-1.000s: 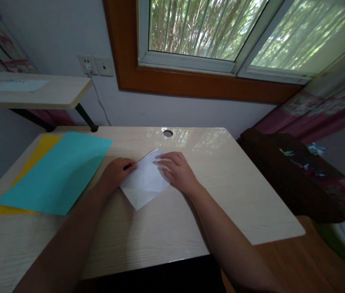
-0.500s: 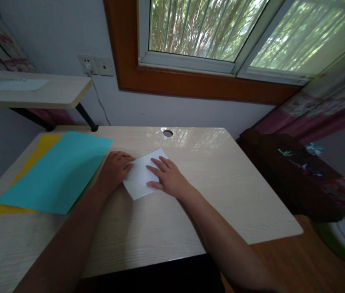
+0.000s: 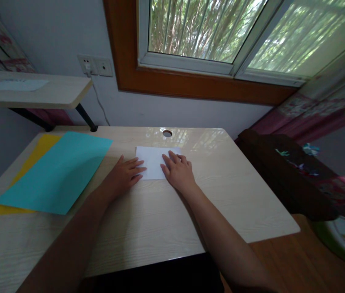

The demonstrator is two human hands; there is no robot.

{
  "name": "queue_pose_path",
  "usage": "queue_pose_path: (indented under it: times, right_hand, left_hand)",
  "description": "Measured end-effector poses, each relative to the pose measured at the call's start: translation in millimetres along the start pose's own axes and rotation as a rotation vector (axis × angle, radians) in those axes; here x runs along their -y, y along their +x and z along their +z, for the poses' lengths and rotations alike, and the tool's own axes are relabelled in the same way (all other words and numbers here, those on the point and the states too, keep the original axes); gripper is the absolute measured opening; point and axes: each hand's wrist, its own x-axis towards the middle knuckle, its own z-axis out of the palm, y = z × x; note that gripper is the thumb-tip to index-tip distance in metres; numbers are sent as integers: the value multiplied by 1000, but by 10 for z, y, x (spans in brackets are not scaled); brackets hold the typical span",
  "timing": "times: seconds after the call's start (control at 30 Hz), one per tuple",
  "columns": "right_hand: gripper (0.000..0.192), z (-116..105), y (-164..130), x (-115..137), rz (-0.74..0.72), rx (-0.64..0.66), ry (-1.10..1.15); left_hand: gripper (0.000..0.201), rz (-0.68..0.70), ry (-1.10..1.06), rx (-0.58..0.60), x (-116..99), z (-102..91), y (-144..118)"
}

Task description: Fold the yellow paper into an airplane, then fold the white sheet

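- A pale wood-grain desk (image 3: 148, 228) stands under a brown-framed window (image 3: 203, 44), a round cable hole (image 3: 167, 133) near its far edge.
- A small folded white paper rectangle (image 3: 151, 162) lies flat at mid-desk.
- The left hand (image 3: 125, 176) and right hand (image 3: 179, 174) rest flat with fingers spread, pressing its two sides, gripping nothing.
- A turquoise paper sheet (image 3: 59, 171) overlaps a yellow paper sheet (image 3: 39, 151) to the left, well apart.

I saw a pale wooden counter (image 3: 166, 228) under a wood-framed window (image 3: 203, 28), a shelf (image 3: 53, 95) at its far-left corner.
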Motion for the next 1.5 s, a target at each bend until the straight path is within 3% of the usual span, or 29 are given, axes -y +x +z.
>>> queue_pose_path:
  times: [0.27,0.47,0.6,0.67,0.8,0.97,1.13,1.27,1.5]
  right_hand:
    - [35,-71,61,-204,-192,100,175]
    - [34,-47,58,-137,-280,111,321]
    - [34,-74,74,-199,-290,127,465]
    - [45,-109,83,-271,-289,151,518]
    - [62,-231,97,-439,-307,201,541]
    - [53,-335,101,-574,-353,286,564]
    - [26,-327,108,-522,-339,331,569]
    - [9,-285,125,-392,-246,239,573]
    - [18,-114,149,-216,5,132,332]
  left_hand:
    - [33,-74,87,-118,145,-53,-21]
    - [58,115,10,-39,-23,54,24]
    - [45,188,-58,-7,-121,137,35]
    - [37,206,-76,-15,-116,139,29]
    - [40,231,-140,-1,-56,108,18]
    - [36,210,-169,1,-33,100,36]
    - [31,212,-159,-6,-55,101,40]
    - [27,205,-175,-25,-48,121,41]
    - [35,152,-181,21,-74,166,51]
